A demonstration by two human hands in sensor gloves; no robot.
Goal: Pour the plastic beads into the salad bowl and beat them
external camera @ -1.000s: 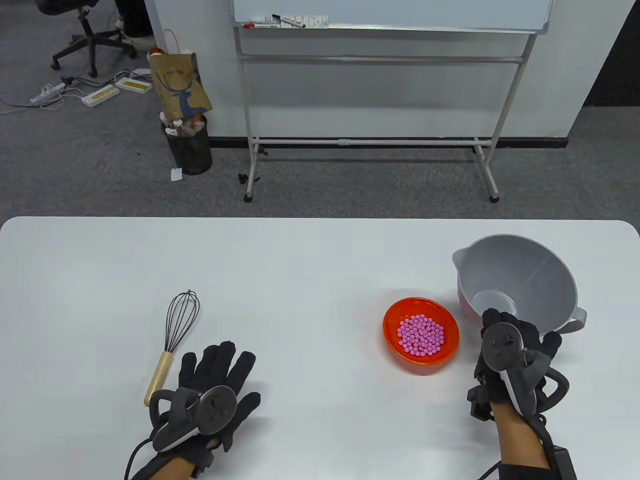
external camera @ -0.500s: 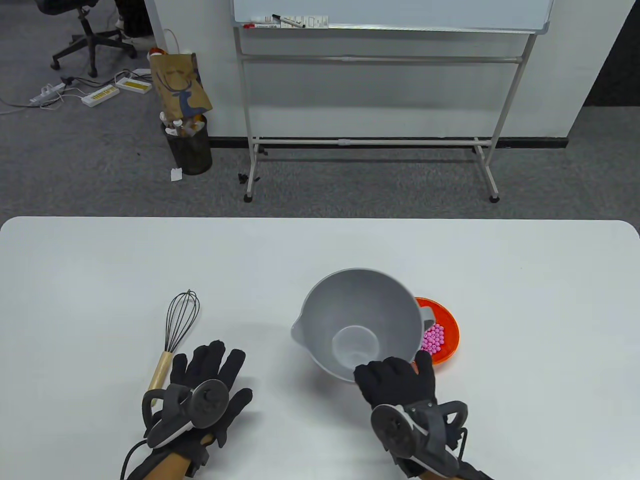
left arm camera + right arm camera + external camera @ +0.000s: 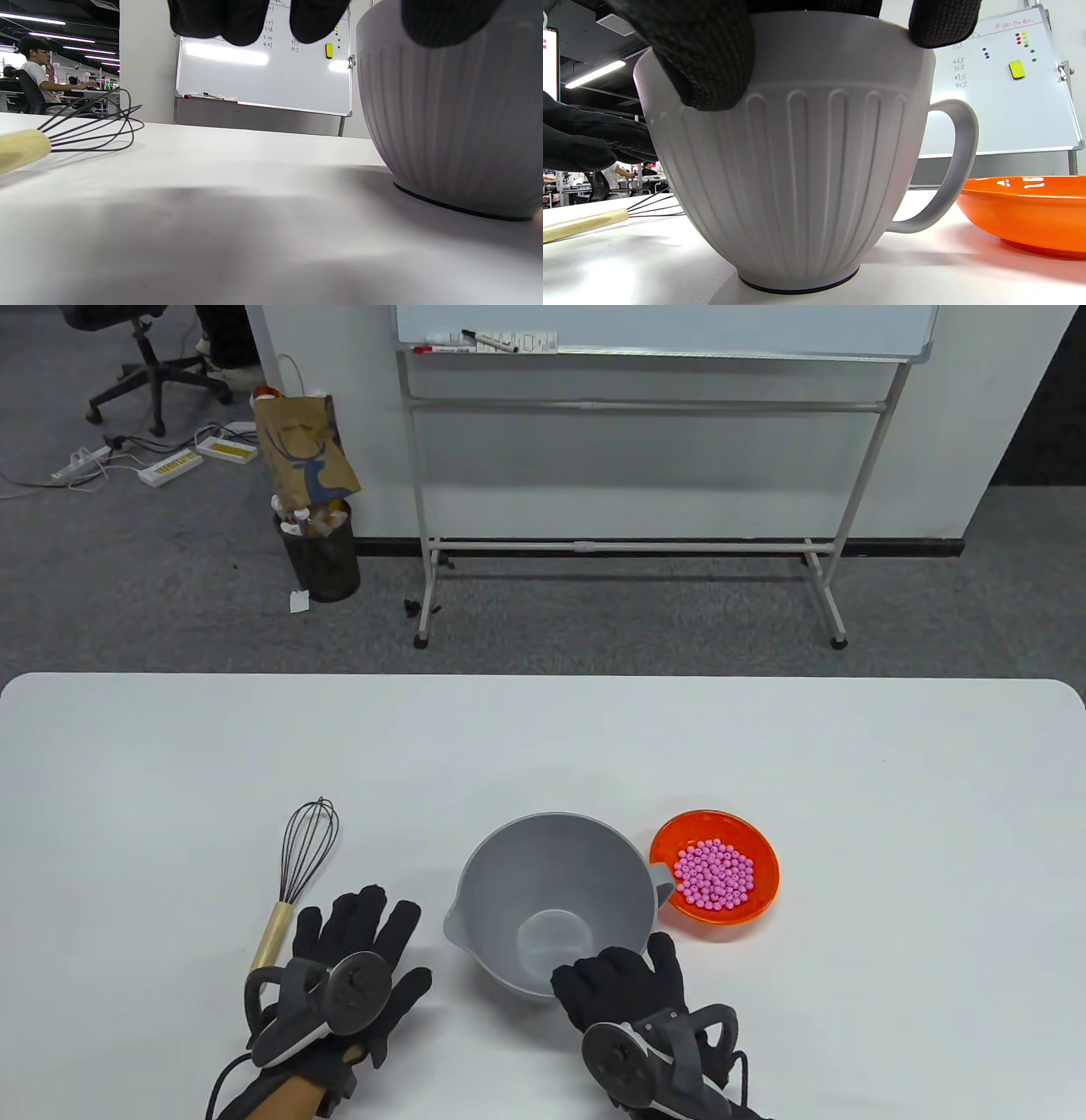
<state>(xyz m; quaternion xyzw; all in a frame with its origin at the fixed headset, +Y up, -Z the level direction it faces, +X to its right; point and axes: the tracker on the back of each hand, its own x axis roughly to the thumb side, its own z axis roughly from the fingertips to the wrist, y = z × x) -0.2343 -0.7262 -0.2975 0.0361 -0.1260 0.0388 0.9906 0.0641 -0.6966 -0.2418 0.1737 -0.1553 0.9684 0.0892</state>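
In the table view, the grey ribbed plastic salad bowl (image 3: 556, 903) stands low and centre on the white table (image 3: 543, 746), with the right hand (image 3: 624, 984) curled over its near rim. The orange dish of pink plastic beads (image 3: 714, 874) sits just right of the bowl's handle. The left hand (image 3: 356, 954) lies flat at lower left, fingers spread, beside the wooden-handled wire whisk (image 3: 293, 882).

In the left wrist view, the whisk (image 3: 63, 135) lies at left and the bowl (image 3: 454, 118) at right.

In the right wrist view, the thumb (image 3: 708, 55) presses the bowl's outer wall (image 3: 797, 169), which rests on the table.
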